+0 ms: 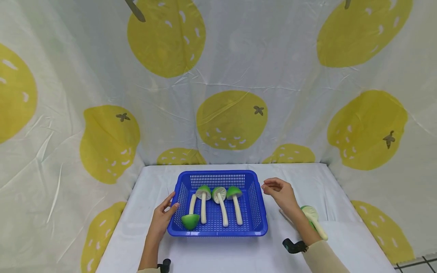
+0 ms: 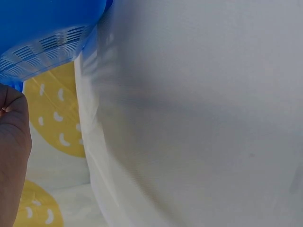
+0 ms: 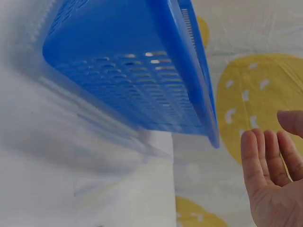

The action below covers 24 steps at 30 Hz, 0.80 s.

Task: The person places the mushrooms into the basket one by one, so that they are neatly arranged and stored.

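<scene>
Blue basket, mid-table on white cloth, containing four green-capped toy mushrooms. Left hand with relaxed fingers resting against the basket's left rim, holding nothing; right hand loosely spread, empty, just beside the right rim. Fifth mushroom lying on the cloth by the right forearm.

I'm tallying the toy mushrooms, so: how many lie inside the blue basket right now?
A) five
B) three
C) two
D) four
D: the head view shows four green-capped mushrooms inside the blue basket, and one more mushroom lying outside on the table by the right hand's forearm.
</scene>
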Available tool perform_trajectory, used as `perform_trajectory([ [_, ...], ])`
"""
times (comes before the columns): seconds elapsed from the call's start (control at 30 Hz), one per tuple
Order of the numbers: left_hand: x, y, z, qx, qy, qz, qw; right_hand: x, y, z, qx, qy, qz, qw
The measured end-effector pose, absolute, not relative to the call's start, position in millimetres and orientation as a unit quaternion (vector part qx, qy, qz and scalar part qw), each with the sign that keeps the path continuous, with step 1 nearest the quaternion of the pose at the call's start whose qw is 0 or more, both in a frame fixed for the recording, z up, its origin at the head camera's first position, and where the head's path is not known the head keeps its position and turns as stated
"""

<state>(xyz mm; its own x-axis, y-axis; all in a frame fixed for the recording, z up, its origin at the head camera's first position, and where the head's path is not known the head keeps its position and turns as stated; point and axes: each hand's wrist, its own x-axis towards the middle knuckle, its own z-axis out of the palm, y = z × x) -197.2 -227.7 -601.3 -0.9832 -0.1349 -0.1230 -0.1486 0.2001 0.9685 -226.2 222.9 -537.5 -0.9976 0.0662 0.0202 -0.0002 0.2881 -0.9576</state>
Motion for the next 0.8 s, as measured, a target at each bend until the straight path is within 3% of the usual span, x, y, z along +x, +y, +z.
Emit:
perform_trajectory([
  [0.8,-198.7,-228.6,-603.8,-0.1,0.774,0.625,0.005,-214.7,268.6,-575.0,-0.085,-0.838,0.539,0.021],
])
